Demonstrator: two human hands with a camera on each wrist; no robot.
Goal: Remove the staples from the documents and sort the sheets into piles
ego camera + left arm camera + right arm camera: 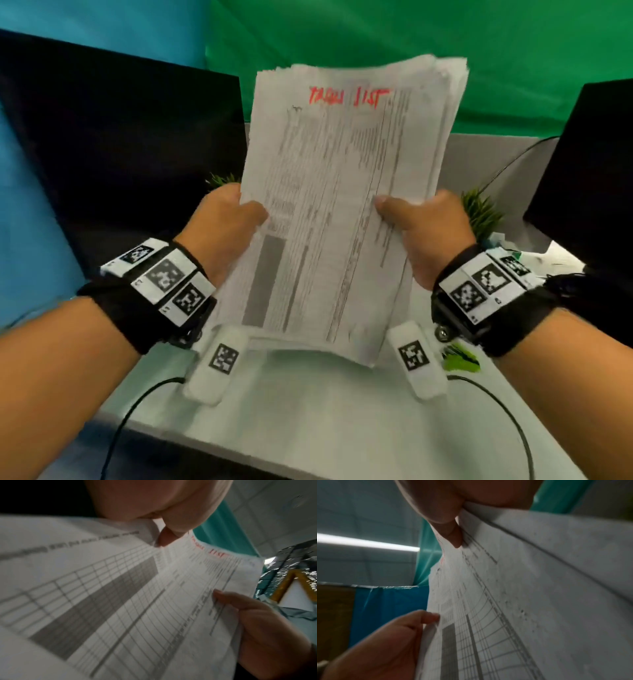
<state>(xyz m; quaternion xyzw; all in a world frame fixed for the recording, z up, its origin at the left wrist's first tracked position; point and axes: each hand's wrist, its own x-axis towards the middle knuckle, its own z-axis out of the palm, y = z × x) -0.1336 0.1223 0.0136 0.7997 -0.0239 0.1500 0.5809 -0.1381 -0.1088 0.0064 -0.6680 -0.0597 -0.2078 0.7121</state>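
Now both hands hold paper stack (342,192) up above counter (308,428). Left hand (226,229) grip pinches left edge, right hand (424,236) grip pinches right edge.

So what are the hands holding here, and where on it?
A stack of printed sheets, raised upright above the desk. The left hand grips its left edge, the right hand its right edge, thumbs on the front page.

An office desk set up as a recording booth is shown; two dark monitors (113,144) (589,164) are stood on a white desk (308,411) beside small potted plants (481,212); cables are trailed across it. Blue and green backdrop sheets (342,31) are hung behind, and a tiled ceiling with a strip light (366,542) is seen overhead.
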